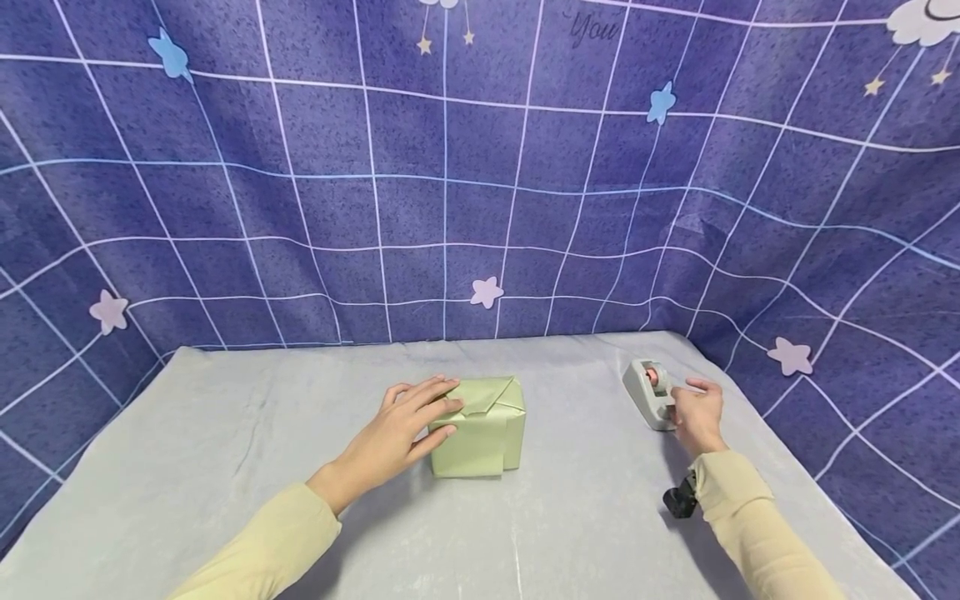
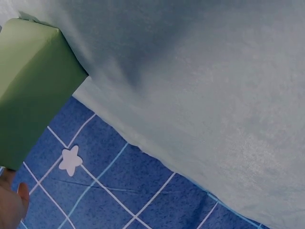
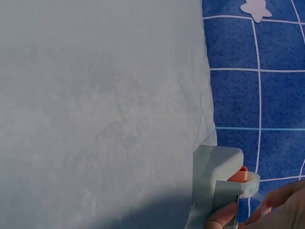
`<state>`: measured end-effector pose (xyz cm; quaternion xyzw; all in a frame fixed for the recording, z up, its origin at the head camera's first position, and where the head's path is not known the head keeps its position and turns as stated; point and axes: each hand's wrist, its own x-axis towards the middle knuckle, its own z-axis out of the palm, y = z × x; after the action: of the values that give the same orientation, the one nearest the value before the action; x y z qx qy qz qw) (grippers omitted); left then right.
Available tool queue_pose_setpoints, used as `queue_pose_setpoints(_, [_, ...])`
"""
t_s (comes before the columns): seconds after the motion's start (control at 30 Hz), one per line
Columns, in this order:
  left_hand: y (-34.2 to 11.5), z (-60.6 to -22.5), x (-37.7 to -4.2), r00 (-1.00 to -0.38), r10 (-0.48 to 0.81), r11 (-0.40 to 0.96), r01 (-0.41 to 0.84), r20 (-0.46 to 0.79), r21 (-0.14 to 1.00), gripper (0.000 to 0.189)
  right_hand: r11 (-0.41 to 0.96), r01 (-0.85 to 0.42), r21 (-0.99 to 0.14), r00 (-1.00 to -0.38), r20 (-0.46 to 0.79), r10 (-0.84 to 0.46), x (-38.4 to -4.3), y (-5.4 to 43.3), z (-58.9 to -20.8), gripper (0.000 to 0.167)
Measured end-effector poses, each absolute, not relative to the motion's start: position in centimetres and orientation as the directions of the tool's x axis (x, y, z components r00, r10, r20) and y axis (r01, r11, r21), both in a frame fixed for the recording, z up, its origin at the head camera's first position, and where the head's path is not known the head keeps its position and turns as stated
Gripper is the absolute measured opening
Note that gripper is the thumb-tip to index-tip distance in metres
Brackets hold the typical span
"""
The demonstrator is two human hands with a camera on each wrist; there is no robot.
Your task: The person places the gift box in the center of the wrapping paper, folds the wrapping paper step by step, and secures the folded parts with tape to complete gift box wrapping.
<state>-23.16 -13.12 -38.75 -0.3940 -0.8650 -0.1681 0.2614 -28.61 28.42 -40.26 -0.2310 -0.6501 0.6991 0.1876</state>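
A box wrapped in light green paper (image 1: pixel 477 433) stands on the cloth-covered table, with a folded flap on its top. My left hand (image 1: pixel 408 425) rests on the box's left top edge, fingers fairly straight and thumb along the front face. The left wrist view shows the green box (image 2: pixel 38 86) and a bit of that hand (image 2: pixel 9 205). At the right, my right hand (image 1: pixel 699 412) is at the front of a grey tape dispenser (image 1: pixel 641 392). In the right wrist view its fingers pinch the tape by the dispenser's (image 3: pixel 209 167) cutter; the pinched end is mostly hidden.
A pale grey cloth (image 1: pixel 300 417) covers the table. Behind and at the sides hangs a blue-purple curtain (image 1: pixel 480 208) with grid lines and stars. A black wrist camera (image 1: pixel 681 498) is strapped at my right wrist, under the sleeve's cuff.
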Motion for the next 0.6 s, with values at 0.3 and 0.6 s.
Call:
queue_pose_setpoints(0.3, [-13.1,-38.7,-23.1,-0.558,0.592,0.638,0.765,0.581,0.085,0.034,-0.16,0.058,-0.985,-0.836,-0.135,0.532,-28.1,29.0,-40.2,0.027])
queue_pose_setpoints(0.6, [-13.1,-38.7,-23.0,-0.562,0.592,0.643,0.762,0.577,0.083,0.034,0.102,0.234,-0.967,-0.853,-0.154,0.499,-27.2,29.9,-40.1,0.059])
